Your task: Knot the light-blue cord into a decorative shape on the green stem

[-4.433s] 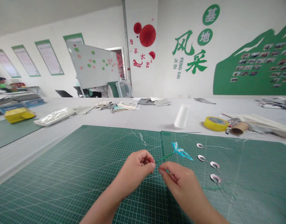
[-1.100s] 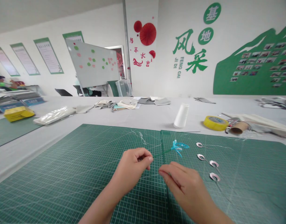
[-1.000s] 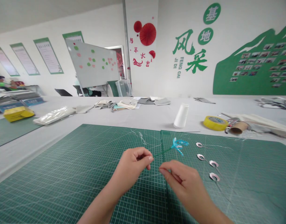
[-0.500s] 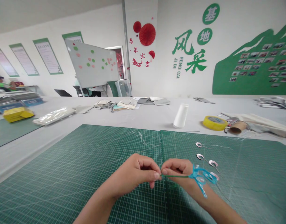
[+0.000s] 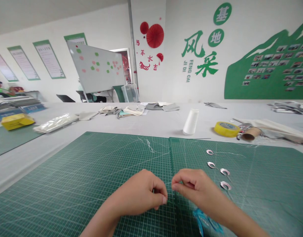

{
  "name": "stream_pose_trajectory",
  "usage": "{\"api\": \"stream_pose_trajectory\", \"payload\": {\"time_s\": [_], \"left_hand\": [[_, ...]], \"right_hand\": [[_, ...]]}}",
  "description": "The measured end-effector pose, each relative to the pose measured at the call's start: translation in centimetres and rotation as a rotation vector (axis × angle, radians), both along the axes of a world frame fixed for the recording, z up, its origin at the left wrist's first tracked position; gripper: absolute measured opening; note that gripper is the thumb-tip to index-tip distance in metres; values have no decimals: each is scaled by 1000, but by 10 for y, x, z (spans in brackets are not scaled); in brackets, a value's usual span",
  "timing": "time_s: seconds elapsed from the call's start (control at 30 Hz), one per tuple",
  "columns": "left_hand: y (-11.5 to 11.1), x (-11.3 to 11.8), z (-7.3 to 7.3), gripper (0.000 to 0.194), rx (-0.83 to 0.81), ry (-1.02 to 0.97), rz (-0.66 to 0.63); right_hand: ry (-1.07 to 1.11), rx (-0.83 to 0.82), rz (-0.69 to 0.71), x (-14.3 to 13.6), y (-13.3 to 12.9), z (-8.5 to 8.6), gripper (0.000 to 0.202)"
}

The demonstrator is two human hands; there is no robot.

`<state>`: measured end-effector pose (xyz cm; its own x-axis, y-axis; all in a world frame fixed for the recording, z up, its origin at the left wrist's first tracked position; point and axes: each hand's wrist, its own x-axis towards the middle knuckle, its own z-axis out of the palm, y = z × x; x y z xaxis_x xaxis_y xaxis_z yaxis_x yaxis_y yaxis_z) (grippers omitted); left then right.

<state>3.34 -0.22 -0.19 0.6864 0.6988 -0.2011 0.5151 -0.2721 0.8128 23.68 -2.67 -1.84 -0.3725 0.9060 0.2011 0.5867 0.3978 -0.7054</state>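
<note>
A: What lies nearest?

B: The blue piece (image 5: 201,220), low in the view, partly under the right forearm. It is blurred, and I cannot tell whether it touches the mat.

A: And the fingers?

B: On the left hand (image 5: 141,194), thumb and forefinger are pressed together at the tips. I cannot tell whether anything is between them. The right hand (image 5: 197,186) has its thumb and fingertips drawn together just beside the left, apart from it; what they pinch, if anything, is too fine to see.

A: How would you handle it well?

B: I'd judge a light, steady pinch on the left best, with small finger movements on the right. I'd also bring the blue piece clear of that forearm, since its thin loops probably bend easily.

A: What needs care beyond the hands?

B: Four pale rings (image 5: 225,182) on thin stems lie on the green cutting mat (image 5: 112,164), right of the right hand. A sleeve could drag them. Loose thread (image 5: 149,145) lies further up and could snag.

A: Further off?

B: A white cone (image 5: 191,121), then yellow tape (image 5: 227,129) near a cardboard tube (image 5: 251,134). Behind the table stands a whiteboard (image 5: 99,70).
</note>
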Motion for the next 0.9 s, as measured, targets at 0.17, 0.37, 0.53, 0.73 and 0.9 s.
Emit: {"api": "stream_pose_trajectory", "payload": {"time_s": [0.17,0.37,0.53,0.73,0.9], "left_hand": [[1,3,-2,20,193,38,81],[6,7,-6,22,288,28,264],[9,7,-6,21,305,-36,380],[12,4,-6,22,338,-31,413],[10,2,-9,23,347,47,374]], "right_hand": [[-142,305,-39,-6,-7,-1,22],[-231,645,-97,-15,-12,-10,34],[-228,647,-122,-18,-12,-13,32],[-233,575,-184,-12,-9,-17,30],[-252,564,-249,2,-1,-17,29]]}}
